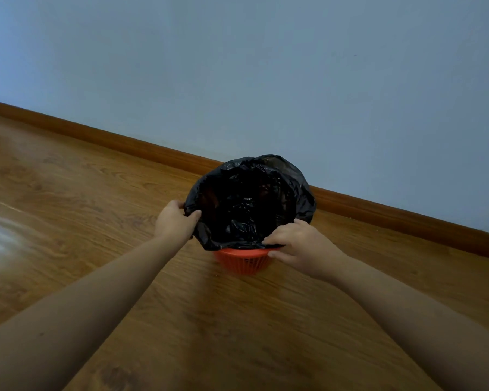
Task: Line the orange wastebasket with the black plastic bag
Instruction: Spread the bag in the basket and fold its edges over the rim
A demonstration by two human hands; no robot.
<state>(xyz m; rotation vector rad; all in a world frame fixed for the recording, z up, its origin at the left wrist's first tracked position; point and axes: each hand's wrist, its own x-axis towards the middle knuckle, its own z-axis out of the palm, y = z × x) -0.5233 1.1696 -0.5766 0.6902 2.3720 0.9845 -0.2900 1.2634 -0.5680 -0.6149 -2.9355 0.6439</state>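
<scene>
- Wooden floor [91, 227]: brown planks spanning the scene, with a pale glare patch at the far left edge.
- Left hand [175, 221]: bare forearm reaching in from the near left. The fingers [194, 215] are clamped on the left edge of the bag's mouth, thumb over the inner side and the rest curled behind the outer side.
- Black plastic bag [251, 204]: set inside the basket, mouth open and wide, its crumpled top billowing above and over the rim on the left, far and right sides.
- Orange wastebasket [243, 261]: slatted plastic, upright on the floor near the skirting board. Only its near wall and a strip of rim show below the bag.
- Right hand: [302, 244] bare forearm from the near right. Its fingers are pinched together on the near-right edge of the bag, right at the basket's rim, one finger lying along the orange rim.
- Skirting board [393, 215]: brown strip running diagonally behind the basket.
- Wall [266, 66]: plain, pale blue-grey.
</scene>
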